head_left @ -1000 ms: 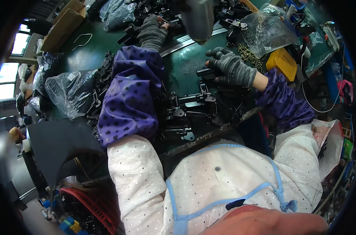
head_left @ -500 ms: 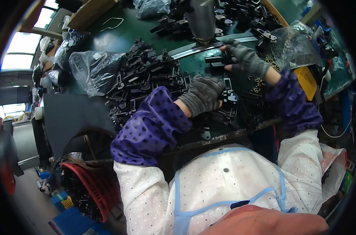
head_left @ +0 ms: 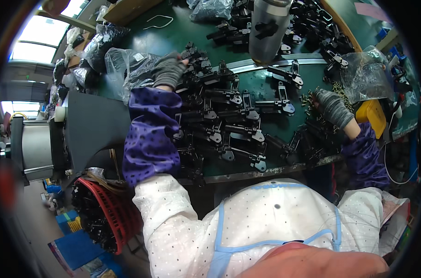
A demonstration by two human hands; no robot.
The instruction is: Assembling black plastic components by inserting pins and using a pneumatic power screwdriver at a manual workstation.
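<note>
Left hand point(head_left: 168, 69), gloved, reaches far left, fingers curled on a black bracket point(head_left: 192, 54) at the edge of the pile point(head_left: 219, 116). Right hand point(head_left: 332, 107) rests on small screws point(head_left: 312, 99) at right; grip unclear. Pile spread flat across the green table point(head_left: 173, 37), within both hands' reach.

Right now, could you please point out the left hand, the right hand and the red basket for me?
left hand point(head_left: 169, 70), head view, on the back of the grey glove.
right hand point(head_left: 332, 107), head view, on the back of the grey glove.
red basket point(head_left: 109, 209), head view, on its red rim.
</note>
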